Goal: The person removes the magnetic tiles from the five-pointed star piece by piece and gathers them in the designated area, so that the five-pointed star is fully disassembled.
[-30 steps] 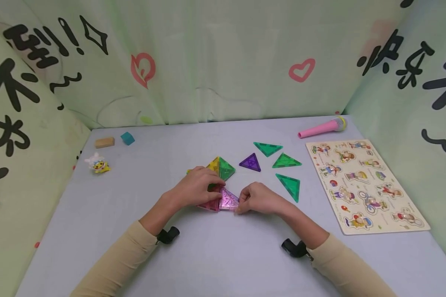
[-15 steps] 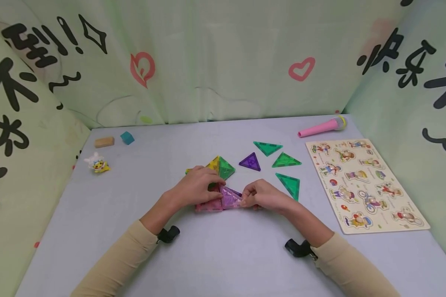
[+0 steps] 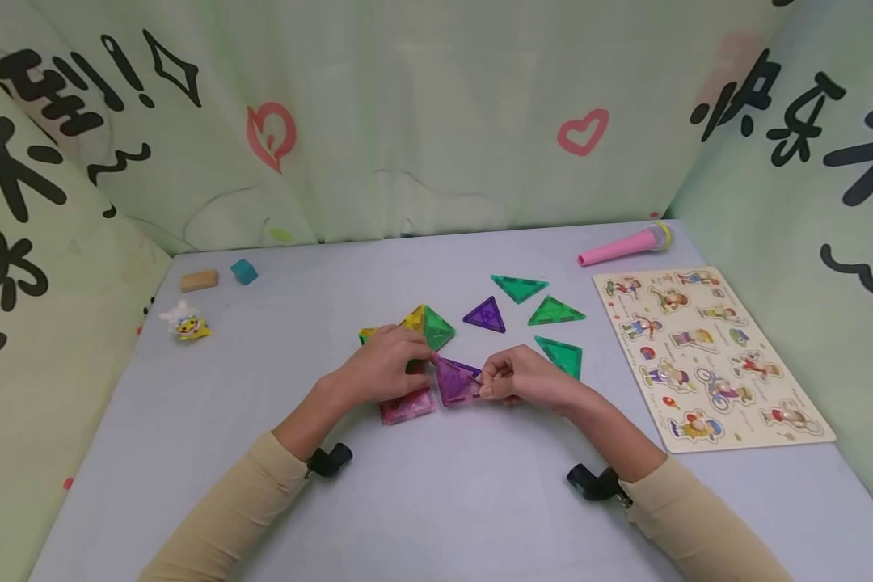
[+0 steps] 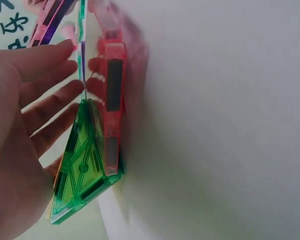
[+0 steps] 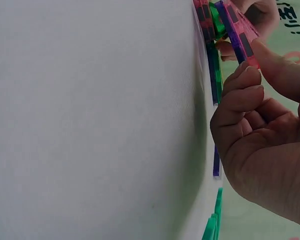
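Note:
In the head view my left hand [image 3: 385,364] reaches over a small cluster of translucent magnetic tiles, its fingers loosely bent. Beyond that hand are a yellow tile [image 3: 413,318] and a green tile [image 3: 437,330], tilted up against each other. A pink magnetic tile [image 3: 407,406] lies just in front of the hand. The left wrist view has the fingers beside a green triangular tile [image 4: 82,170] and a red-pink tile edge [image 4: 114,100]. My right hand [image 3: 516,374] pinches a pink and a purple triangular magnetic tile [image 5: 238,34] together at a corner, between thumb and fingers.
Right of the cluster lie a purple triangle [image 3: 485,314] and several green triangles [image 3: 556,310]. A wooden picture puzzle board [image 3: 713,356] and pink toy microphone [image 3: 622,245] are on the right. Far left are a wooden block [image 3: 200,280], blue block [image 3: 244,272] and small figurine [image 3: 187,322].
My right hand has raised the pink and purple tiles and tilted them, moving slightly right and away from me. A gap now shows beside the pink tile. The left hand stays over the cluster.

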The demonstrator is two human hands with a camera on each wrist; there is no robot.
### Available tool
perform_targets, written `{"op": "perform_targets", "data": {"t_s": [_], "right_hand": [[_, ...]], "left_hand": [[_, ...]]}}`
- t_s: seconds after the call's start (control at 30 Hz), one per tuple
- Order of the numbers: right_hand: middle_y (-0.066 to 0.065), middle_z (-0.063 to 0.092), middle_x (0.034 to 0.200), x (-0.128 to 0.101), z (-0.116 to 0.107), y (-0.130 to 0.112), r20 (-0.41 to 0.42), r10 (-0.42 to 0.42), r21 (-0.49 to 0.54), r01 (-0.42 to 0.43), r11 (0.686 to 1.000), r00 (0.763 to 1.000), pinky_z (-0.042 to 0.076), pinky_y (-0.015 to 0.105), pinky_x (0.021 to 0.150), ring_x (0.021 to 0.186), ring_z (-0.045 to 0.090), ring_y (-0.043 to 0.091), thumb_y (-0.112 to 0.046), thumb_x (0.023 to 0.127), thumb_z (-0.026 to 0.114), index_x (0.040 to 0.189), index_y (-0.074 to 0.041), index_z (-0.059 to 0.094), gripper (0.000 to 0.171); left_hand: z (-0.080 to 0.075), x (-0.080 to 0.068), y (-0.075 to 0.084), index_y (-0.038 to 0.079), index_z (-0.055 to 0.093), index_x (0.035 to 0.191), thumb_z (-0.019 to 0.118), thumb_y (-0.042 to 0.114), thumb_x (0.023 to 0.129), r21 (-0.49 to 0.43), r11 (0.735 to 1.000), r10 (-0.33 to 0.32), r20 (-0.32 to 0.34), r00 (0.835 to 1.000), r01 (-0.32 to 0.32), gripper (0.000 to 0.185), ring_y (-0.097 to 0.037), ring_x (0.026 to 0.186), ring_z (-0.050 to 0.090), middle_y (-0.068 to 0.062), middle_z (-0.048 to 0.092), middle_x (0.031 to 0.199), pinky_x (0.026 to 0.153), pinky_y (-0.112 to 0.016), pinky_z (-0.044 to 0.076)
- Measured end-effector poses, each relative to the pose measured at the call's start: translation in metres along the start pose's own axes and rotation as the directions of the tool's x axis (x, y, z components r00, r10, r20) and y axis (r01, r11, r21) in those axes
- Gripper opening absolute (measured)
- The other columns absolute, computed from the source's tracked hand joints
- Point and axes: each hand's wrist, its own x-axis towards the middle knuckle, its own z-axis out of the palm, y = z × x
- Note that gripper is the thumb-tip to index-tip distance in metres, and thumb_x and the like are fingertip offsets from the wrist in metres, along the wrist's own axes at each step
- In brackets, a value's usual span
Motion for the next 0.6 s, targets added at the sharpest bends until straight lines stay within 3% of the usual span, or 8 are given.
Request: {"op": "perform_targets", "data": {"t_s": [0.1,0.2,0.3,0.37,0.47,0.6], "right_hand": [[0.001,0.056,0.068,0.001,0.001,0.0,0.019,-0.015,-0.021,0.015,1.0,1.0,0.043,0.026,0.058,0.061,0.047,0.013,-0.009,0.088,0.07,0.083,-0.001,0.064,0.011],[0.0,0.055,0.068,0.002,0.002,0.0,0.03,-0.03,-0.054,0.032,0.998,0.999,0.041,0.024,0.058,0.062,0.046,0.012,-0.009,0.087,0.071,0.083,-0.003,0.065,0.009],[-0.001,0.054,0.068,0.004,0.002,0.001,0.028,-0.044,-0.083,0.046,0.996,0.999,0.04,0.024,0.057,0.061,0.046,0.012,-0.008,0.087,0.071,0.082,-0.003,0.065,0.009],[-0.001,0.054,0.068,0.005,0.002,0.002,0.019,-0.05,-0.103,0.052,0.993,0.999,0.04,0.024,0.057,0.062,0.045,0.012,-0.008,0.087,0.072,0.082,-0.004,0.065,0.01],[-0.001,0.054,0.068,0.007,0.003,0.002,0.005,-0.07,-0.155,0.07,0.985,0.998,0.039,0.023,0.057,0.063,0.046,0.011,-0.01,0.087,0.073,0.081,-0.006,0.064,0.012],[-0.001,0.052,0.067,0.008,0.004,0.0,-0.004,-0.111,-0.216,0.108,0.97,0.994,0.038,0.023,0.059,0.065,0.046,0.012,-0.012,0.088,0.074,0.08,-0.007,0.063,0.014]], "left_hand": [[0.0,0.003,0.0,0.021,0.073,0.117,0.063,0.022,0.094,-0.129,0.991,-0.02,0.004,1.0,0.02,0.025,-0.01,0.111,0.061,0.007,0.071,0.114,0.105,-0.038,0.044],[-0.002,0.006,0.001,0.022,0.074,0.116,0.054,0.013,0.093,-0.261,0.963,-0.062,0.02,0.998,0.065,0.032,-0.009,0.109,0.062,0.007,0.071,0.115,0.099,-0.035,0.048],[-0.005,0.008,0.003,0.021,0.076,0.111,0.052,0.016,0.093,-0.338,0.934,-0.11,0.035,0.993,0.116,0.03,-0.009,0.104,0.061,0.007,0.072,0.113,0.092,-0.034,0.049],[-0.007,0.009,0.005,0.022,0.077,0.106,0.056,0.024,0.095,-0.355,0.925,-0.13,0.043,0.991,0.137,0.024,-0.01,0.095,0.06,0.007,0.072,0.107,0.085,-0.033,0.05],[-0.007,0.011,0.007,0.024,0.077,0.101,0.063,0.036,0.095,-0.332,0.931,-0.139,0.066,0.988,0.153,0.02,-0.009,0.083,0.059,0.011,0.072,0.095,0.074,-0.029,0.049],[-0.007,0.014,0.009,0.026,0.077,0.097,0.066,0.041,0.093,-0.322,0.932,-0.131,0.122,0.984,0.164,0.019,-0.008,0.073,0.056,0.013,0.07,0.084,0.065,-0.026,0.046]]}}
